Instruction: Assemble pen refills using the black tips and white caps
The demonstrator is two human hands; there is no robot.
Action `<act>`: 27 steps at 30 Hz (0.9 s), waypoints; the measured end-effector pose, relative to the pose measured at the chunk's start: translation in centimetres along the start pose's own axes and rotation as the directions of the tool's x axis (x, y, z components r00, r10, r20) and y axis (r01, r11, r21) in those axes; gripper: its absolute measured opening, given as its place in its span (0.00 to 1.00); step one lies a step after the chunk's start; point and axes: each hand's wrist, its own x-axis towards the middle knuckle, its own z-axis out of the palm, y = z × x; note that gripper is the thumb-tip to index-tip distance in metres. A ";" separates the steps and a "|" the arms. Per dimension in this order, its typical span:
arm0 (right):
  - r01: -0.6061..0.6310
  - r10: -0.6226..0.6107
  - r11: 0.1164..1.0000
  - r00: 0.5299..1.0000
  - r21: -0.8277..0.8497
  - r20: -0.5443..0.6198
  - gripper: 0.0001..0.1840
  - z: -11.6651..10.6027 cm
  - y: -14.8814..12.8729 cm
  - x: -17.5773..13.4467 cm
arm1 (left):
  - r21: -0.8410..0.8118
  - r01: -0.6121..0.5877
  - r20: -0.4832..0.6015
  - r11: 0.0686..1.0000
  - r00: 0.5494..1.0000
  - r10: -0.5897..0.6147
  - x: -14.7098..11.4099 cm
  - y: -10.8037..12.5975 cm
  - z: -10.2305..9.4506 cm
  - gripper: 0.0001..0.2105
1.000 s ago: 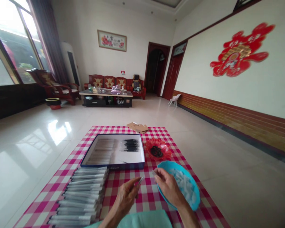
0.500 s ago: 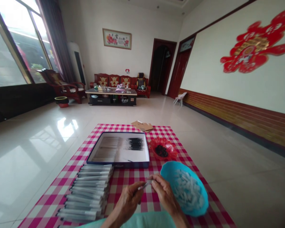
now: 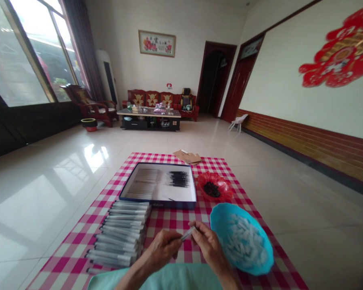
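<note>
One pen (image 3: pixel 188 233) pinched by left hand (image 3: pixel 165 244) and right hand (image 3: pixel 207 241); stacked pens (image 3: pixel 124 229) nearside of tray (image 3: pixel 175 204) look done, refills (image 3: pixel 179 179) inside to go!

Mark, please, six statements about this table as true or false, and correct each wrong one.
1. The left hand and the right hand both hold one slim piece. True.
2. The blue bowl is farther from the person than the red bowl. False: it is nearer.
3. The red bowl holds small black pieces. True.
4. The shallow box contains only black sticks. False: pale tubes lie there too.
5. The row of pens is left of the blue bowl. True.
6. The tablecloth is plain white. False: it is pink-and-white checked.
</note>
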 end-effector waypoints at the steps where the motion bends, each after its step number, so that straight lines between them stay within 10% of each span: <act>1: -0.006 0.006 1.000 1.000 0.023 0.002 0.15 0.2 0.1 -0.1 | -0.034 0.011 0.001 0.999 1.000 -0.011 -0.1 -0.3 0.1 0.17; 20: -0.071 0.040 0.933 0.995 0.352 0.095 0.14 1.0 1.9 -0.3 | -0.597 0.336 0.173 0.728 0.941 -0.292 -1.3 -1.4 0.7 0.18; 27: -0.032 -0.014 0.920 0.993 0.391 0.115 0.08 1.9 1.5 -0.1 | -0.489 0.250 0.097 0.836 0.968 -0.232 -1.3 -1.7 0.7 0.18</act>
